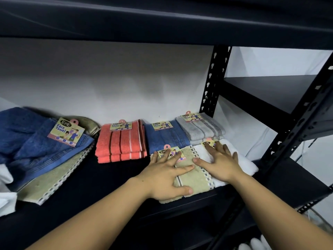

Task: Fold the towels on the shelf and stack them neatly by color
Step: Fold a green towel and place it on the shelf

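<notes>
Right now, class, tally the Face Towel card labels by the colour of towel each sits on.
Blue towel labels: 2
Coral towel label: 1
Grey towel label: 1
Beige towel label: 1
White towel label: 1
Total: 6

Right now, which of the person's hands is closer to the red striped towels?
Left. The left hand lies flat on the beige towel, just in front and right of the red towels. The right hand rests farther right, on the white towel.

Five folded towel stacks (pixel 121 141) (one per colour), two hands (pixel 167 175)
</notes>
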A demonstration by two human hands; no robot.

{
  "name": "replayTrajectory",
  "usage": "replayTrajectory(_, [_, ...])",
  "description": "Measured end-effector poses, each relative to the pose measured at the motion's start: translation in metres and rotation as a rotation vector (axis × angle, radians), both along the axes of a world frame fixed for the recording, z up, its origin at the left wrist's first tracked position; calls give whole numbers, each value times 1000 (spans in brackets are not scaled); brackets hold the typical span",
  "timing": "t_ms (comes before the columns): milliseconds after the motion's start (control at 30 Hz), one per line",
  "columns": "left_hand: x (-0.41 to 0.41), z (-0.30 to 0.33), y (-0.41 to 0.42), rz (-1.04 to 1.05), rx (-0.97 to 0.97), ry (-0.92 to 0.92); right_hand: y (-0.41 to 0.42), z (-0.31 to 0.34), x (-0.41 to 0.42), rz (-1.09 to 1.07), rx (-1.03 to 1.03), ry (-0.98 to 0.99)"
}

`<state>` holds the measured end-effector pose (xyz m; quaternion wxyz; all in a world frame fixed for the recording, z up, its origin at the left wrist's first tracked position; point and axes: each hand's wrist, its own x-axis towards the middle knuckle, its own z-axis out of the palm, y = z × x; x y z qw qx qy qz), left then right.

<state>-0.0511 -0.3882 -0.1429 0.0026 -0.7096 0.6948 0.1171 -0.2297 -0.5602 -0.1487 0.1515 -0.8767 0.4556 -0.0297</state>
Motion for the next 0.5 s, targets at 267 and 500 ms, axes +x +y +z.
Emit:
replayTrajectory(267, [5,-5,9,57,-149,127,1,13,1,-6,32,-13])
replayTrajectory(500, [48,0,71,107,-397,222,46,21,52,202,76,-361])
